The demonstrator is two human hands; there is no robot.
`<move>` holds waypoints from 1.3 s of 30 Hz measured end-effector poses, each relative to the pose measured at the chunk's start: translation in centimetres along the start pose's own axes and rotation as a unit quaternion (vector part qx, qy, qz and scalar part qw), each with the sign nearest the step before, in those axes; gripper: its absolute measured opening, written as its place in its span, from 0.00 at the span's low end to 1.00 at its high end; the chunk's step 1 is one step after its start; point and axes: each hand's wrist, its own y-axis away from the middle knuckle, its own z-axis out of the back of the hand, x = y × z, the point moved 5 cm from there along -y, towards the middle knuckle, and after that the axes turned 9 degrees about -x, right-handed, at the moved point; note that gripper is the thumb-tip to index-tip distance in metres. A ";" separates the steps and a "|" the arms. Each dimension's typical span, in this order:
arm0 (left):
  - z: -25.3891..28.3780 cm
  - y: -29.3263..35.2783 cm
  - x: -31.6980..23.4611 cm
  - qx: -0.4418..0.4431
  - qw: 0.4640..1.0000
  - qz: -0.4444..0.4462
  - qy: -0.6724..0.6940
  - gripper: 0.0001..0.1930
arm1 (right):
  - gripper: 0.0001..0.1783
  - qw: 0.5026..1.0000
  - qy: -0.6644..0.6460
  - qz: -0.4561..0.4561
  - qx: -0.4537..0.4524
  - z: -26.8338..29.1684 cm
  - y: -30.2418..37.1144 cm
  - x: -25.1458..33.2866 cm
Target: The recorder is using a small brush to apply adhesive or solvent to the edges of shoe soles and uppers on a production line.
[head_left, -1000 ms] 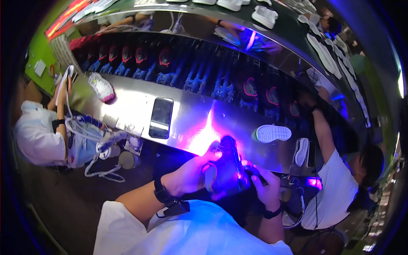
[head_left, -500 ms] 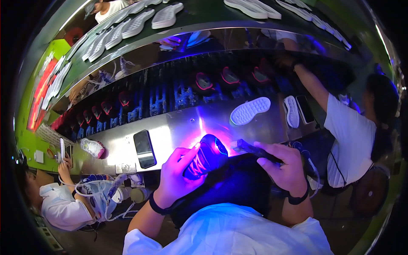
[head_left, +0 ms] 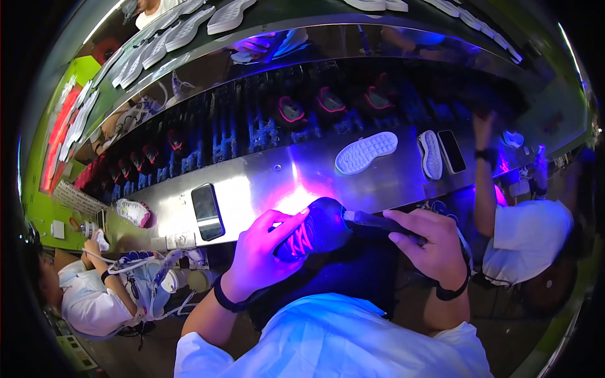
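Observation:
In my left hand (head_left: 266, 249) I hold a dark shoe upper (head_left: 324, 223) with bright pink laces, fingers wrapped round its lace side. Violet light falls over it. My right hand (head_left: 433, 242) grips the dark handle of a brush (head_left: 375, 220). The pale bristle end points left and meets the rim of the shoe upper. A pale sole (head_left: 367, 153) lies on the metal bench (head_left: 252, 170) beyond my hands, tread side up.
A black phone (head_left: 207, 211) lies on the bench at left; another phone (head_left: 451, 151) lies beside a narrow sole (head_left: 431, 155) at right. Behind runs a slatted conveyor (head_left: 220, 126) carrying dark uppers. White soles line the shelf above. Co-workers (head_left: 94, 293) sit at both sides.
The shoe upper has turned and shifted slightly right in my left hand, and the brush tip meets its rim. The right co-worker's arm has drawn back from the conveyor.

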 end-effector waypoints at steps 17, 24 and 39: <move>1.6 1.5 0.9 -0.002 0.999 0.035 -0.029 0.44 | 0.26 0.999 0.006 0.028 0.020 -1.5 -1.1 1.3; 1.8 2.1 1.8 0.010 0.998 0.054 0.025 0.43 | 0.26 0.998 -0.001 0.055 0.035 -2.0 -0.9 1.4; 0.0 2.5 2.5 0.054 0.965 0.079 0.246 0.46 | 0.23 0.998 -0.053 0.007 0.030 -3.2 -0.3 -0.5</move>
